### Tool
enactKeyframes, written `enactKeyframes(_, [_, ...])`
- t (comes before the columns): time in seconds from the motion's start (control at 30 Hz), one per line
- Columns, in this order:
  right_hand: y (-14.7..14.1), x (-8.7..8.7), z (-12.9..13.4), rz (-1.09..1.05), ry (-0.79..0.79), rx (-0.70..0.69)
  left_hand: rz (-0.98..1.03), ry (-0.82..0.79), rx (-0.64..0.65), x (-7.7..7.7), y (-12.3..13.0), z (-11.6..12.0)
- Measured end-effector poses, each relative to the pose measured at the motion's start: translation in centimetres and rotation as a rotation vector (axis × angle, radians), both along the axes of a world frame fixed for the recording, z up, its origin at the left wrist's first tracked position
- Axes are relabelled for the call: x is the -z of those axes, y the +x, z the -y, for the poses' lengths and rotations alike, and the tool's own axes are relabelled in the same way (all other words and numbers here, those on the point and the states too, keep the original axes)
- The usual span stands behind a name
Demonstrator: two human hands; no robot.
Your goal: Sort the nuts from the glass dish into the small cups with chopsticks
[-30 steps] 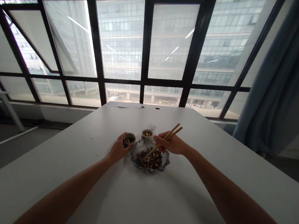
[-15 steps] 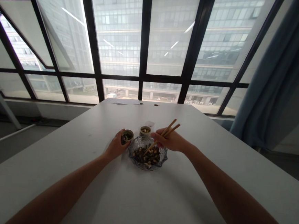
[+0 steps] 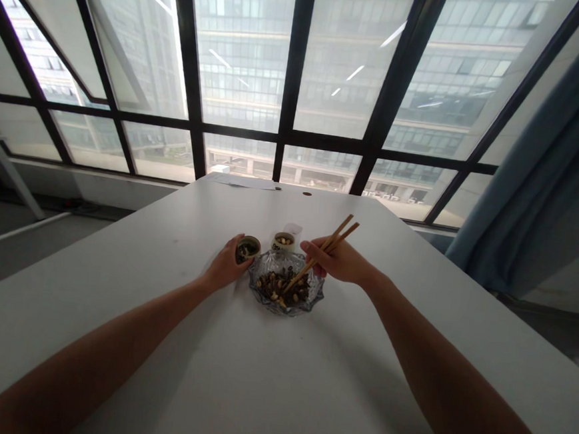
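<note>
A clear glass bowl [image 3: 316,291] with a scalloped rim holds a mix of dark and pale small pieces [image 3: 284,287]. My left hand [image 3: 227,263] is wrapped round a small round cup [image 3: 248,248] with dark pieces inside, at the bowl's left edge. In my right hand [image 3: 339,258] is a pair of wooden chopsticks [image 3: 328,244], their tips down among the pieces in the bowl. Just behind the bowl stands a second small cup [image 3: 284,241] with pale pieces in it.
A clear plastic item [image 3: 294,230] lies behind the second cup. White paper [image 3: 245,182] and a small brown disc [image 3: 307,193] are at the far edge of the white table [image 3: 237,373]. Windows rise beyond, with a blue curtain [image 3: 534,169] at right.
The camera view has tilted, so the table and its things appear higher. The chopstick tips are still in the bowl, and my left hand still holds its cup.
</note>
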State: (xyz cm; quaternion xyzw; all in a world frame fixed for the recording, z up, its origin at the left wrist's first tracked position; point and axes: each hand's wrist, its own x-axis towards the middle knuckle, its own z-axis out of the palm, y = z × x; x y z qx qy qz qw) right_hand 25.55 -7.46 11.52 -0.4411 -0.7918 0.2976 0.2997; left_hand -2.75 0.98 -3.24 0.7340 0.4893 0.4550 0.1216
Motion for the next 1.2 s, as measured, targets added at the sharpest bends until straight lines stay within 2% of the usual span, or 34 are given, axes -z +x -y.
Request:
enactKeyframes(0.2, [0.6,-0.4,0.1,-0.047,-0.006,0.022,0.005,-0.002,0.010,-0.1,0.0,0.1])
enactKeyframes(0.37, [0.3,-0.4,0.4,-0.020,-0.068,-0.041,0.003,-0.010,0.012,-0.3,0.0,0.2])
enactKeyframes(0.63, [-0.3,0.0,0.3,-0.002,-0.080,-0.085,-0.011,-0.021,0.018,-0.5,0.1,0.3])
enactKeyframes(1.2, [0.0,0.9,-0.3,-0.082,-0.079,-0.043,0.003,-0.011,0.032,-0.3,0.1,0.2])
